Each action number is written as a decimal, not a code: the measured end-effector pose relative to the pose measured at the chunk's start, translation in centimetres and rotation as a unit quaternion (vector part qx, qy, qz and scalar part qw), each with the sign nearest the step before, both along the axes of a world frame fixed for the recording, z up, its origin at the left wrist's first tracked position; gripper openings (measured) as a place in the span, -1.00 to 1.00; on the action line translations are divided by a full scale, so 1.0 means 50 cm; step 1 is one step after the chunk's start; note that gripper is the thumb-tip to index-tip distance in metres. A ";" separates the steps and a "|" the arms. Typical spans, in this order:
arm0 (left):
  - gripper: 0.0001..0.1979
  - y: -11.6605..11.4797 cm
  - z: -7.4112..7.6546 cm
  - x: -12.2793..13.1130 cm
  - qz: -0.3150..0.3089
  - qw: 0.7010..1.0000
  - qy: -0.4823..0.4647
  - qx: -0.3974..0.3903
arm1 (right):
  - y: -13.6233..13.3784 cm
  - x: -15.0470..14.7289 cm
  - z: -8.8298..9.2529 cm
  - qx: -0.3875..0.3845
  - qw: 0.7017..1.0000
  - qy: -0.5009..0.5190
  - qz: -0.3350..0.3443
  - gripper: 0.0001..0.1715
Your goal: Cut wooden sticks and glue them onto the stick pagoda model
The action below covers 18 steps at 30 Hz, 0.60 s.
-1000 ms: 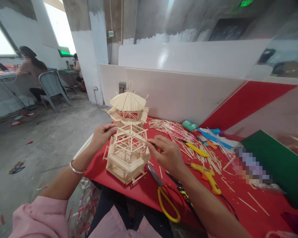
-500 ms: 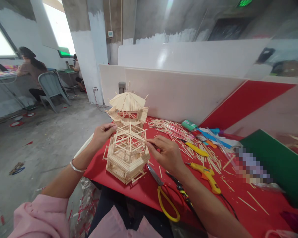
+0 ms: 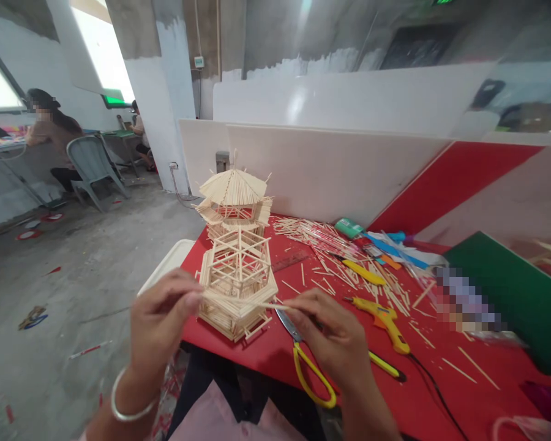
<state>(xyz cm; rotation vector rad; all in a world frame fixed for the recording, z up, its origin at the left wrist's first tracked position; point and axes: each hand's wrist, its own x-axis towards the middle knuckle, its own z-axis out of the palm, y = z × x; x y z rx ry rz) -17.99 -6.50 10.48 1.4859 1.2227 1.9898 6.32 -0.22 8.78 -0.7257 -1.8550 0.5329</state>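
Reaching in from both sides, wrists turned inward. Pinching a thin stick point(image 3: 275, 305) level in the grip of the right hand point(image 3: 333, 334); cannot tell whether also clasped by the left hand point(image 3: 160, 318), fingertips bunched. Beyond, on the red tabletop point(image 3: 477, 404), an open stick frame point(image 3: 239, 278), then a roofed stick tower point(image 3: 233, 187).

The right grip point(image 3: 333, 331) partly hides the yellow-handled metal scissors point(image 3: 290, 324); against the pale hexagonal stick-built framework point(image 3: 224, 313), the slim wooden stick's point(image 3: 272, 305) left end is indistinct. The right edge crops the flat dark-green board point(image 3: 500, 300).
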 end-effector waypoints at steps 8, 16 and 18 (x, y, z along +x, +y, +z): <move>-0.78 -0.065 -0.086 0.145 -0.110 0.984 -0.114 0.084 | -0.059 -0.008 -0.066 -0.088 0.991 0.070 0.078 -0.86; -0.87 -0.022 -0.104 0.194 -0.054 0.990 -0.128 0.011 | -0.036 0.032 -0.132 -0.288 0.902 0.317 0.049 -0.81; -0.90 -0.017 -0.096 0.199 -0.039 0.989 -0.145 0.001 | -0.030 0.033 -0.145 -0.327 0.875 0.346 0.090 -0.78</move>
